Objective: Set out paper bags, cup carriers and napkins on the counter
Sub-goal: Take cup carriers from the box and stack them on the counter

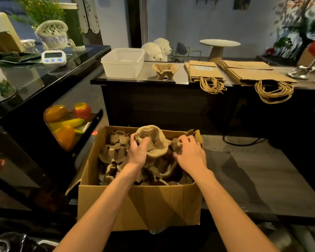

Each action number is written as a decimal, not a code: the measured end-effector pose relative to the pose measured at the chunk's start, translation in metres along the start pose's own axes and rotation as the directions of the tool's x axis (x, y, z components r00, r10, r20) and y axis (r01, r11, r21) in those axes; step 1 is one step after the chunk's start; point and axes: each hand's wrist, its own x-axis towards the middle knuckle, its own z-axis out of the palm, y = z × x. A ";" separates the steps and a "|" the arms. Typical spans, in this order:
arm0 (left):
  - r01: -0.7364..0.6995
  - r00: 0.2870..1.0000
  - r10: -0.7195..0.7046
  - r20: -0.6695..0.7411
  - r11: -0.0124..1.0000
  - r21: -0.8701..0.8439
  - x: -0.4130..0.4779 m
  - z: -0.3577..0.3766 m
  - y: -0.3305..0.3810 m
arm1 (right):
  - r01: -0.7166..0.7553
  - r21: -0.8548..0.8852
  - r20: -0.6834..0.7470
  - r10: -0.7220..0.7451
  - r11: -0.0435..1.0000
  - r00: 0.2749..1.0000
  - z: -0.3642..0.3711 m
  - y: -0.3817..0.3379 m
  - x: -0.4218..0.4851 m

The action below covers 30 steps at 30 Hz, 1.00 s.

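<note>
An open cardboard box in front of me holds several brown pulp cup carriers. My left hand grips the rim of a raised carrier tilted above the pile. My right hand grips another carrier piece at the box's right side. On the counter beyond sit one cup carrier and two flat stacks of brown paper bags, their rope handles hanging over the front edge. No napkins show.
A white plastic tub stands on the counter's left end. A glass display case with fruit models fills the left side, a white timer on top. A silver utensil lies at the counter's far right.
</note>
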 end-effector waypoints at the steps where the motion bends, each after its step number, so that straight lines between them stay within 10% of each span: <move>1: -0.023 1.000 0.023 -0.016 1.000 -0.007 -0.001 0.000 -0.001 | -0.021 0.054 -0.033 0.022 0.998 0.999 -0.001 0.001 0.000; 10: -0.149 0.985 0.153 -0.085 0.988 0.045 0.003 -0.013 0.001 | 0.174 0.551 -0.352 0.038 0.816 0.935 -0.009 -0.003 -0.004; 19: 0.029 0.995 -0.021 0.093 0.996 -0.080 -0.011 -0.008 0.011 | -0.068 0.860 -0.014 0.158 0.505 0.987 0.002 -0.052 -0.012; 26: 0.014 0.999 -0.005 0.051 0.985 -0.170 -0.010 -0.008 0.005 | -0.361 0.932 0.309 0.449 0.033 0.838 0.007 -0.068 -0.007; 30: -0.022 1.000 0.026 0.018 0.982 -0.190 -0.013 -0.007 0.009 | -0.439 0.897 0.391 0.392 0.040 0.833 0.007 -0.065 -0.002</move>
